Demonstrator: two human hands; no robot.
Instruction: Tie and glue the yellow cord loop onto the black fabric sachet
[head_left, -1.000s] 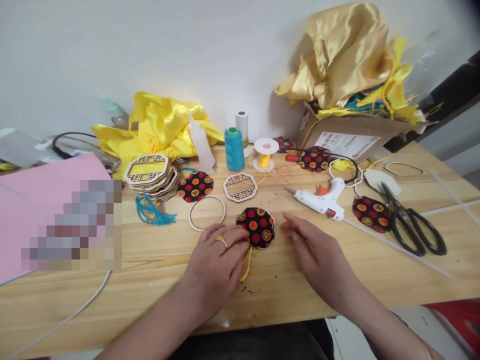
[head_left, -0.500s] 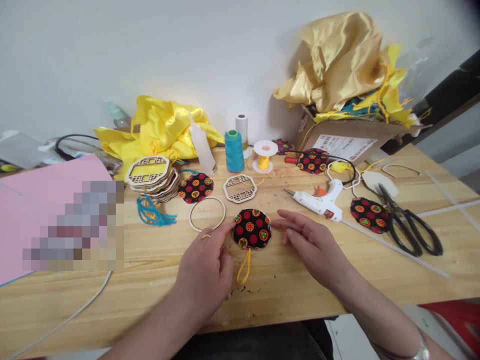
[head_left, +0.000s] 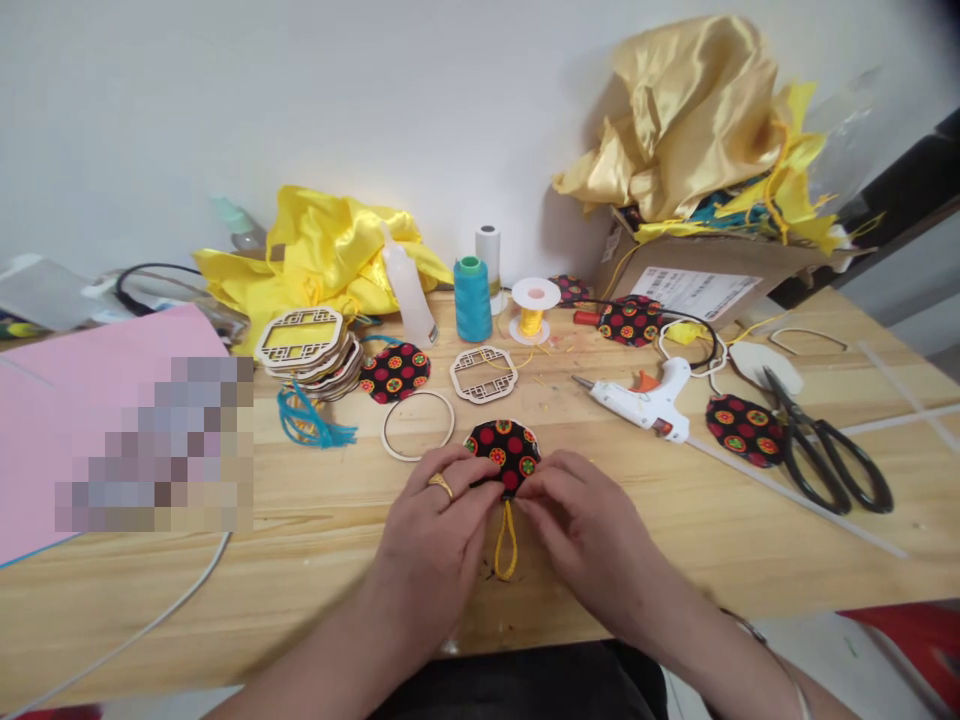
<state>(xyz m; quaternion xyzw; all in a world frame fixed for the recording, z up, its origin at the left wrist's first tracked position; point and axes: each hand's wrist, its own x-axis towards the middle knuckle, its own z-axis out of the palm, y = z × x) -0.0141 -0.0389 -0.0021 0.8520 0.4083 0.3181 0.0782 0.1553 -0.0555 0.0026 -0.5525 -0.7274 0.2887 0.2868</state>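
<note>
Between my hands lies a round black fabric piece [head_left: 504,446] with red dots and flower motifs. A yellow cord loop [head_left: 507,545] hangs from its near edge. My left hand [head_left: 442,520] grips the piece's left and lower edge, its fingertips lying over the fabric. My right hand [head_left: 589,530] pinches the lower right edge close to the loop. Just beyond my left hand is a thin wooden ring [head_left: 382,430]. A wooden lattice frame [head_left: 484,375] rests past the fabric piece.
A white glue gun [head_left: 637,400] and black-handled scissors [head_left: 825,450] lie to the right. Teal thread [head_left: 472,305], a yellow cord spool [head_left: 534,310] and stacked lattice frames [head_left: 304,345] stand behind. A cardboard box [head_left: 675,280] holds fabric; a pink sheet [head_left: 127,370] is at left.
My right hand has moved left onto the fabric piece, and my left hand has slid to its lower edge. The cord loop has swung to the right.
</note>
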